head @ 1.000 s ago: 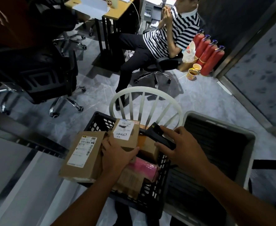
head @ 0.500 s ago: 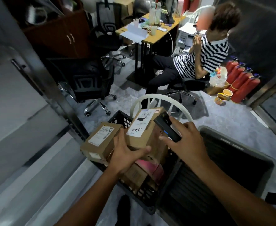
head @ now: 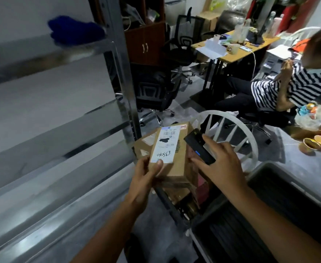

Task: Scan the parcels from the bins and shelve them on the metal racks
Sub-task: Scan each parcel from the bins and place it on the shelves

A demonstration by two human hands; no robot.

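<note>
The scanning step is in hand. In the lower middle of the frame the left hand (head: 146, 173) grips a box (head: 176, 168) at its near end, thumb pressed on the lower edge of the white label (head: 165, 147), fingers curled out of sight beneath. The box is held up over the black bin (head: 167, 201), label facing up. Just to its right, the right hand (head: 224, 164) is clamped on a scanner (head: 199, 149), whose front end points toward the top of the label and sits close to the box's right edge. A second box (head: 143, 144) lies behind, left of the held one.

Next, I judge, the scanner's beam must cross the barcode at the label's top. Then the box goes left to the rack (head: 118, 73), whose shelves fill the left of the frame. The grey bin (head: 292, 179) sits at lower right.
</note>
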